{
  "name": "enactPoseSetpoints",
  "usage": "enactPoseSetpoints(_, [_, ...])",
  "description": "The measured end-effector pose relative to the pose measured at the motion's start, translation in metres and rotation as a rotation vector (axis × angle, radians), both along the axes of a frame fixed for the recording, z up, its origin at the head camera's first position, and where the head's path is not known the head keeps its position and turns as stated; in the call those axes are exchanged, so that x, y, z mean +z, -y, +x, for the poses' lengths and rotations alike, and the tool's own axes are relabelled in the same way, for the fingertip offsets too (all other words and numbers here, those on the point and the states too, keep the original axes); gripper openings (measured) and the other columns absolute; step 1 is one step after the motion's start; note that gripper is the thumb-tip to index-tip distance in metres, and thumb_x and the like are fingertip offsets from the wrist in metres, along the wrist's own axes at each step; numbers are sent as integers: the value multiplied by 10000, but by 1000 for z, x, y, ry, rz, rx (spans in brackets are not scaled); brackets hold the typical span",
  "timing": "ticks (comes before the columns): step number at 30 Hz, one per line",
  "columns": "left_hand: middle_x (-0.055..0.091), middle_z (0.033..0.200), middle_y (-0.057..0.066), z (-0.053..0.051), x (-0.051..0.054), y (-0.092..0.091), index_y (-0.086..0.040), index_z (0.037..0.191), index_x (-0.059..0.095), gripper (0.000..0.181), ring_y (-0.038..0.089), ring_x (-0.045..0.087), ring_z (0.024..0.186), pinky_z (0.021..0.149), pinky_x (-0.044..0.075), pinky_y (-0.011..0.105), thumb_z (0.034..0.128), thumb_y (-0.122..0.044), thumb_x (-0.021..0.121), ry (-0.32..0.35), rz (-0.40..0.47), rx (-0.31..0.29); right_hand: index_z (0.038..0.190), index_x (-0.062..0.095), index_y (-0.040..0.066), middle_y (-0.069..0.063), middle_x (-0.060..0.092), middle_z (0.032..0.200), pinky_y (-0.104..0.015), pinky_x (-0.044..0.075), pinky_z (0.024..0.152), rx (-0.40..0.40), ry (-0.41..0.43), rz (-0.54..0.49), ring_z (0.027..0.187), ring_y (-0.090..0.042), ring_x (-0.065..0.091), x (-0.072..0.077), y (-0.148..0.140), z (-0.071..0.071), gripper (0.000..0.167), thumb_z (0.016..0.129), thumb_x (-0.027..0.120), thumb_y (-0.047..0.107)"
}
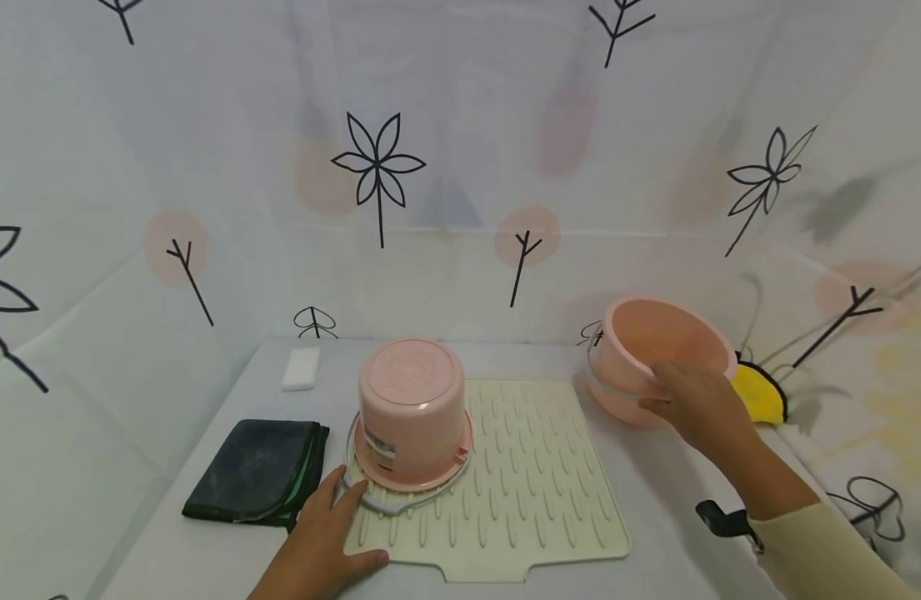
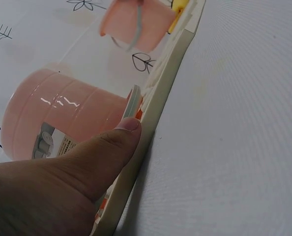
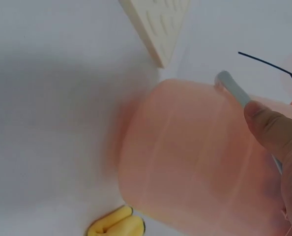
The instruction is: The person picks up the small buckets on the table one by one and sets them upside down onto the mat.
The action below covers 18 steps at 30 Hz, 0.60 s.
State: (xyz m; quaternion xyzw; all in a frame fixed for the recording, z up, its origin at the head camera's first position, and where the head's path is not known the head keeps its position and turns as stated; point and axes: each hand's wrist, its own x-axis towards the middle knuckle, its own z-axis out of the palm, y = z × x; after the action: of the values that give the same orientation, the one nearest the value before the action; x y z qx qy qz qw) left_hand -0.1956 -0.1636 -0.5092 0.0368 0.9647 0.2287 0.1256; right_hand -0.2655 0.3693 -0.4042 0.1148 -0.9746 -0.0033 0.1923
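Note:
A pink bucket (image 1: 411, 392) stands upside down on the cream ridged draining mat (image 1: 535, 467), its grey handle (image 1: 400, 505) lying around its rim. My left hand (image 1: 317, 533) rests with spread fingers at the mat's front left corner. In the left wrist view the left thumb (image 2: 109, 155) lies along the mat's edge, close to the handle. At the right, my right hand (image 1: 700, 404) grips the rim of a second pink bucket (image 1: 618, 375), which is tilted with its mouth up. The right thumb (image 3: 269, 128) presses that bucket's handle (image 3: 234, 89) against its outside; the fingers inside are hidden.
A dark folded cloth-like item (image 1: 253, 471) with a green edge lies left of the mat. Behind it is a small white block (image 1: 301, 368). A yellow item with black edging (image 1: 760, 392) sits beyond the right hand. A patterned curtain (image 1: 445, 275) borders the table.

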Motion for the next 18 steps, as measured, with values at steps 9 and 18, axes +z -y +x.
enactPoseSetpoints(9, [268, 1672, 255, 0, 0, 1, -155, 1512, 543, 1157, 550, 325, 1485, 1023, 416, 772, 587, -758, 888, 2, 4, -2, 911, 550, 113, 20, 455, 703, -293, 346, 569, 11, -102, -68, 646, -178, 418, 0, 13, 17, 467, 751, 957, 277])
enactPoseSetpoints(18, [268, 1670, 259, 1, 0, -1, -151, 1512, 544, 1160, 555, 318, 1487, 1028, 409, 773, 586, -758, 888, 9, -2, 3, 859, 537, 113, 17, 466, 711, -302, 343, 587, 7, -129, -202, 659, -174, 426, 3, 29, 38, 434, 775, 938, 256])
